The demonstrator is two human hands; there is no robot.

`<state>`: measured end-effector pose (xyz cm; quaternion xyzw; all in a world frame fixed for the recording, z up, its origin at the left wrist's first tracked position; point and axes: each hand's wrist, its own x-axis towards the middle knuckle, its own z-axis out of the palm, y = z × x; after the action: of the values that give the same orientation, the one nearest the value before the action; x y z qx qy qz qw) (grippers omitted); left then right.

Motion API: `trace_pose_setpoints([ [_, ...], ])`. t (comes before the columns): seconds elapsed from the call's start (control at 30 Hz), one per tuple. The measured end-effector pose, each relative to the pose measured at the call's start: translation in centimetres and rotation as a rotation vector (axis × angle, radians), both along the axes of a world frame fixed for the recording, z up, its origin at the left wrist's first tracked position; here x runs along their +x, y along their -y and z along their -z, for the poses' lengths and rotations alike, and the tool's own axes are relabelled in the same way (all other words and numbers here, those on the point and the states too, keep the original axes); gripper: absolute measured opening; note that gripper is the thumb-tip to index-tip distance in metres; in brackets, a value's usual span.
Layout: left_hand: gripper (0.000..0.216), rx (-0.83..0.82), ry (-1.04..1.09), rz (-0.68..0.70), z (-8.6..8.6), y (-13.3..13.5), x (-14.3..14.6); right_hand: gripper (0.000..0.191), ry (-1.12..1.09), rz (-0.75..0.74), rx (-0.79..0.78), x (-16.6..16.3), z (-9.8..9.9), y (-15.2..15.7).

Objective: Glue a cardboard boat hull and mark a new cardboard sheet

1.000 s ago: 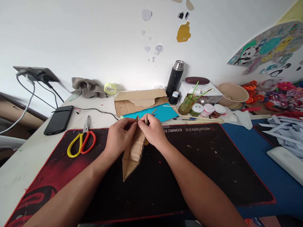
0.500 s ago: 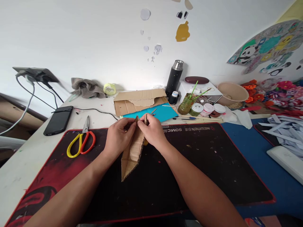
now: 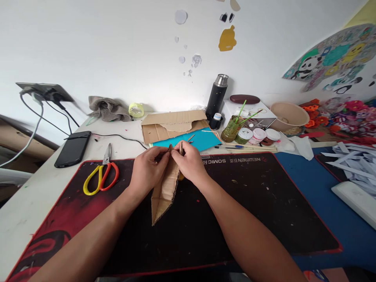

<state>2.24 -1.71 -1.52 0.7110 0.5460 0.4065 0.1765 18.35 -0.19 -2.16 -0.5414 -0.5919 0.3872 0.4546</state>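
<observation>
Cardboard strip (image 3: 168, 188) in both hands (image 3: 147, 167) (image 3: 191, 163), same as before

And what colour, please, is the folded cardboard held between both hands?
The folded cardboard is light brown; it shows best in the head view.

- Wide lane on the black mat (image 3: 273, 203), right of the right hand (image 3: 190, 160)!
- Scissors (image 3: 101, 176) lie in the way at left!
- Flask (image 3: 216, 96), paint jars (image 3: 258, 137) crowd back right!

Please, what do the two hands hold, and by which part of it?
The left hand and the right hand both pinch the folded cardboard by its far end; its pointed near end is not gripped.
</observation>
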Motion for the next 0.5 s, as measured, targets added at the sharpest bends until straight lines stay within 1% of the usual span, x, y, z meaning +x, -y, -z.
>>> trace_pose_setpoints([
  [0.17,0.023,0.017,-0.008,-0.001,0.14,0.02,0.04,0.014,-0.005,-0.003,-0.023,0.03,-0.09,0.01],
  [0.5,0.023,-0.075,0.009,-0.032,0.45,-0.37,0.0,0.014,0.018,-0.012,-0.01,-0.06,0.53,-0.1],
])
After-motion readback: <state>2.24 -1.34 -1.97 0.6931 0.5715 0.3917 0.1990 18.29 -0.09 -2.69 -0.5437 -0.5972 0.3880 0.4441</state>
